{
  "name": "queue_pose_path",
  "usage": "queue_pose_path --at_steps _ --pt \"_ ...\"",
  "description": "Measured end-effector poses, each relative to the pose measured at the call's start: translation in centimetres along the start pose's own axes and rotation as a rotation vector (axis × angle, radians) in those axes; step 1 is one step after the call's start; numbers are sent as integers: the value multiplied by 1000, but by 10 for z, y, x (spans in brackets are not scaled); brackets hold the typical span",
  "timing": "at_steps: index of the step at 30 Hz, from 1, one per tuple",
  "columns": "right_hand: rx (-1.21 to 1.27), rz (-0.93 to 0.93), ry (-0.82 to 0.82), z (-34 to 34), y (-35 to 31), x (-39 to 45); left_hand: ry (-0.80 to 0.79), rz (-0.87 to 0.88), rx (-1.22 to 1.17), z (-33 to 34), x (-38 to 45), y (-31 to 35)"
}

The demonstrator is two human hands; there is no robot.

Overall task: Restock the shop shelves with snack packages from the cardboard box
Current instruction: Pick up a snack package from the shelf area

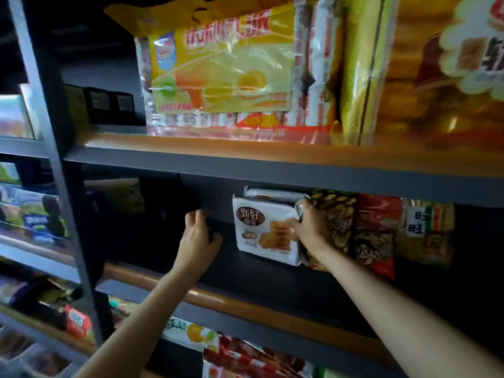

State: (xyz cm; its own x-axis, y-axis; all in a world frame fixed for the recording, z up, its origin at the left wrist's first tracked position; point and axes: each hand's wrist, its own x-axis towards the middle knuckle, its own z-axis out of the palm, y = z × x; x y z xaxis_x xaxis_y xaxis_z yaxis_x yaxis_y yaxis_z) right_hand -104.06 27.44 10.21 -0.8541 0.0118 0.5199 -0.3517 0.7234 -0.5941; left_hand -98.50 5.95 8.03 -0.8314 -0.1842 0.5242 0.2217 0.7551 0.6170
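One upright cookie pack [266,227], front outward.

Left hand [198,236] fingertips vanish in the dark shelf [272,279] recess.

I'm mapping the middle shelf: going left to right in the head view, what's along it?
Left hand → white cookie pack → right hand → brown nut-print bag → red bag → yellow-green pack.
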Motion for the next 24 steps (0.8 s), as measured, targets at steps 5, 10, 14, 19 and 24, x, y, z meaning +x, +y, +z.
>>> queue_pose_path --at_steps 5,10,14,19,24 --pt "-234 -209 -80 -4 3 11 -245 183 93 45 29 3" --pt "-437 -263 -132 -5 16 11 -480 225 192 85 42 10" --pt "-374 -358 134 -9 3 -5 -282 231 37 85 28 12" --pt "-179 -529 -31 -7 -39 -24 86 145 -174 44 -9 10" --pt "-94 -755 -353 20 -78 -89 317 -51 -190 -11 -105 -9"
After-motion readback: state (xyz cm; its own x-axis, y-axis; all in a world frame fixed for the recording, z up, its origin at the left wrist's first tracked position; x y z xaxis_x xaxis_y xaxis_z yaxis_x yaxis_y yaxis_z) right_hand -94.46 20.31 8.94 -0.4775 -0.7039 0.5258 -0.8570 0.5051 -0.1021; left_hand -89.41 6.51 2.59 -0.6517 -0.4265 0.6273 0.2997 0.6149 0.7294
